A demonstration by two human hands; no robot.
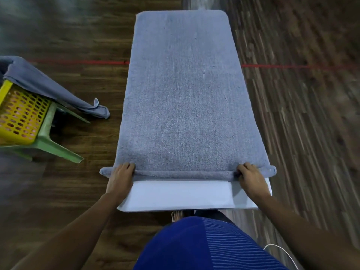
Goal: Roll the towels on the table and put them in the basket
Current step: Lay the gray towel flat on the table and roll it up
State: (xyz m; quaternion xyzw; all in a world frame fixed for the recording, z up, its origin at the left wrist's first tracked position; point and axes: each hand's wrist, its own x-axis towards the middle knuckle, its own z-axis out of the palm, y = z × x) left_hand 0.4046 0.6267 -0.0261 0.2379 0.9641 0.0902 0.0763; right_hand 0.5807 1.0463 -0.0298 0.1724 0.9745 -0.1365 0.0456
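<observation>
towels: two. the spread towel [185, 94] covers the white bench [181, 193], near edge rolled; the draped towel [39, 80] hangs over one yellow basket [21, 115]. left grip [120, 177] and right grip [250, 179] each curl closed on that roll's ends

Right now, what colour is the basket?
The basket is yellow, with a perforated wall; the head view shows it at the left.

Both bare forearms reach forward and angle inward toward the hands, with the wrists nearly straight. The left hand [120, 175] lies palm down, knuckles up, its fingers curled over the rolled near edge of the towel [185, 94]. The right hand [250, 177] mirrors it, level with it and well apart, its fingers curled on the same roll. Neither thumb shows.
</observation>
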